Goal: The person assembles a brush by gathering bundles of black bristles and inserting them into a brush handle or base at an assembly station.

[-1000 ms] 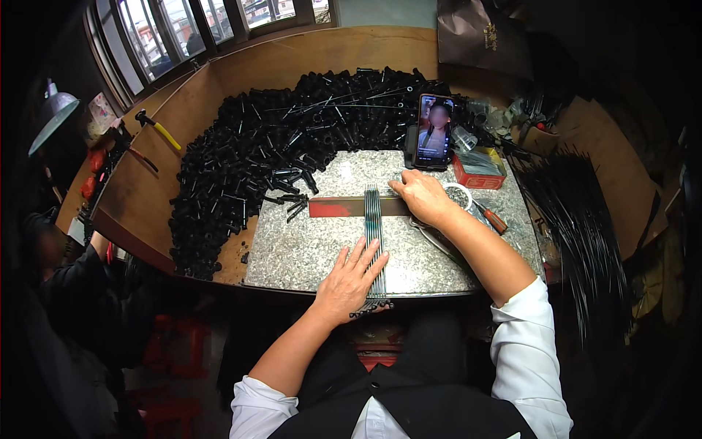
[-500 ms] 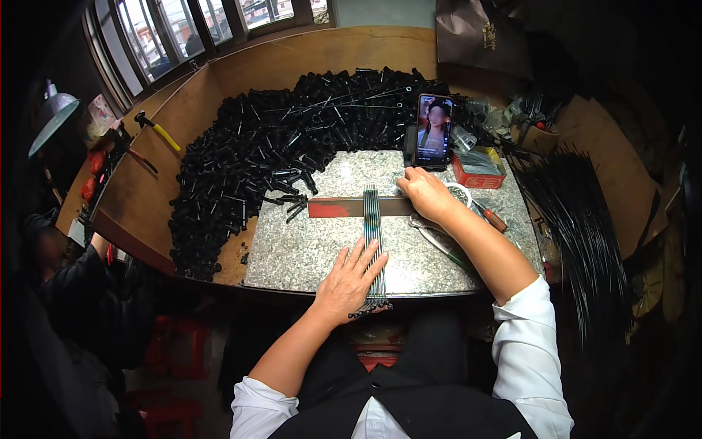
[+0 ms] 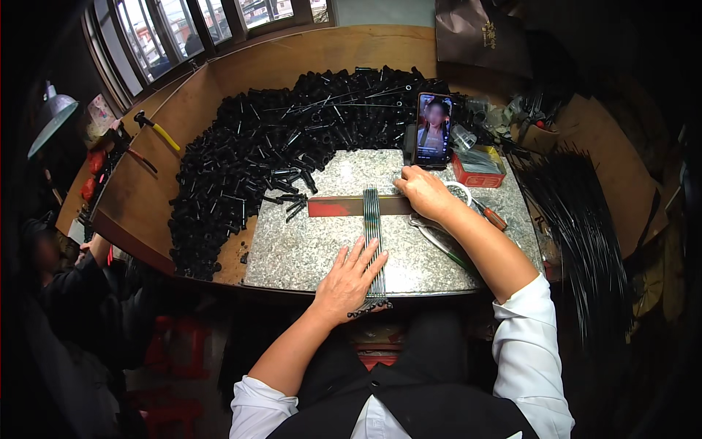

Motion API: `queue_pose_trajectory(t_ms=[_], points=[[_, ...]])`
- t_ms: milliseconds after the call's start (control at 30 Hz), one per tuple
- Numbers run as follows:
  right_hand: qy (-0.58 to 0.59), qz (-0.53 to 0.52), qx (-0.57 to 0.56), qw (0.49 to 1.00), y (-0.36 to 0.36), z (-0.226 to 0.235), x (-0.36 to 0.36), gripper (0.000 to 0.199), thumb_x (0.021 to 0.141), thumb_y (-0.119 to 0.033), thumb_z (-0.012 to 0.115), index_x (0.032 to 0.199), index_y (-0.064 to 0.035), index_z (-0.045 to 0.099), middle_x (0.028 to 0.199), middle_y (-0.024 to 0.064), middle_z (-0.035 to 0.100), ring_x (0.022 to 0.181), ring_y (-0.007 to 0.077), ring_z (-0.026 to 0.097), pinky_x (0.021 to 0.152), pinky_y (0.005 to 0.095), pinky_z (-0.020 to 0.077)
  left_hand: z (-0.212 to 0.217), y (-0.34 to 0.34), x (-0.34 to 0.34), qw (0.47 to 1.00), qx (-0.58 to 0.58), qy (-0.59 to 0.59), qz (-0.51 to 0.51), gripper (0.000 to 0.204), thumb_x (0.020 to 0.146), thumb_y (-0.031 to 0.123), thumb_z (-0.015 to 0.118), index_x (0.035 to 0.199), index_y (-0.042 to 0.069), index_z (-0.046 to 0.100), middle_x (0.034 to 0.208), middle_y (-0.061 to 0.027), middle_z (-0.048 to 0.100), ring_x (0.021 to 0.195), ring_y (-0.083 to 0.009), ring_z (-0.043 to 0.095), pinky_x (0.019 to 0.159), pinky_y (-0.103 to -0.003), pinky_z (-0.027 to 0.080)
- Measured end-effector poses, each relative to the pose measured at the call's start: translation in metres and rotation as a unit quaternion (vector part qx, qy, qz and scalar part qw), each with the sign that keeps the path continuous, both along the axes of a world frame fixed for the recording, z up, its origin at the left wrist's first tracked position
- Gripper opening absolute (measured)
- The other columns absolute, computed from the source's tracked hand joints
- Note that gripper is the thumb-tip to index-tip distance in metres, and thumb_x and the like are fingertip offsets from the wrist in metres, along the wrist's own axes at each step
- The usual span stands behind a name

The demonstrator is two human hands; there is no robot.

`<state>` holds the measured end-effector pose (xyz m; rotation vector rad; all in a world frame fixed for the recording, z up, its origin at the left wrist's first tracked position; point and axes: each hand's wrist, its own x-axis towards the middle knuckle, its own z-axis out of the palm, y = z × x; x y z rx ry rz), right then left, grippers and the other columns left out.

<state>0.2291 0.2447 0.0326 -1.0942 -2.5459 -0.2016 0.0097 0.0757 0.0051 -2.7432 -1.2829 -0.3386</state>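
Thin dark rods [image 3: 372,208] lie side by side across a flat bar [image 3: 333,207], brown with a red patch at its left end. Small black ends of the rods stick out past the near edge of the stone slab [image 3: 289,256]. My left hand [image 3: 347,287] lies flat on the near part of the rods, fingers stretched out. Over the bar's right end, my right hand [image 3: 428,194] is closed with its fingertips pressed together; what they hold, if anything, is hidden. Beside it lie a metal tool with a green handle [image 3: 455,254] and a white round dish [image 3: 462,190].
A heap of black tubular parts [image 3: 241,168] fills the back and left. A propped phone [image 3: 434,133] and a red box [image 3: 479,175] stand beyond my right hand. An orange-handled tool [image 3: 496,219] lies right. Long black rods [image 3: 578,219] hang over the right edge.
My right hand has shifted very slightly left. The left hand and the rods stay in place. The picture on the phone has changed.
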Motion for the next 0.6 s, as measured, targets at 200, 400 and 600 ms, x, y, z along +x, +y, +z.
queue_pose_trajectory(t_ms=[200, 400, 600], points=[[-0.020, -0.002, -0.010, 1.000, 0.000, 0.001, -0.002, 0.024, 0.082, -0.008, 0.050, 0.101, -0.0033, 0.064, 0.094, 0.0152, 0.056, 0.096, 0.0304, 0.057, 0.080, 0.0399, 0.0484, 0.000, 0.000, -0.001, 1.000, 0.005, 0.001, -0.001, 0.091, 0.073, 0.064, 0.062, 0.139, 0.006, 0.038, 0.146, -0.0207, 0.031, 0.136, -0.0392, 0.026, 0.111, -0.051, 0.023], [-0.024, -0.002, -0.002, 1.000, 0.003, 0.002, -0.003, 0.023, 0.083, -0.012, 0.052, 0.100, -0.0042, 0.066, 0.093, 0.0136, 0.055, 0.095, 0.0289, 0.056, 0.080, 0.0388, 0.0478, -0.001, 0.001, -0.001, 1.000, 0.012, -0.004, -0.006, 0.090, 0.074, 0.064, 0.061, 0.138, 0.005, 0.039, 0.145, -0.0217, 0.032, 0.136, -0.0395, 0.027, 0.110, -0.051, 0.024], [-0.010, 0.012, 0.026, 1.000, 0.005, 0.003, -0.010, 0.019, 0.082, -0.012, 0.053, 0.093, -0.0039, 0.066, 0.093, 0.0129, 0.055, 0.095, 0.0283, 0.056, 0.080, 0.0384, 0.0474, -0.001, 0.001, -0.001, 1.000, 0.016, -0.007, -0.008, 0.090, 0.074, 0.064, 0.061, 0.138, 0.005, 0.039, 0.144, -0.0220, 0.034, 0.135, -0.0400, 0.029, 0.109, -0.052, 0.025]])
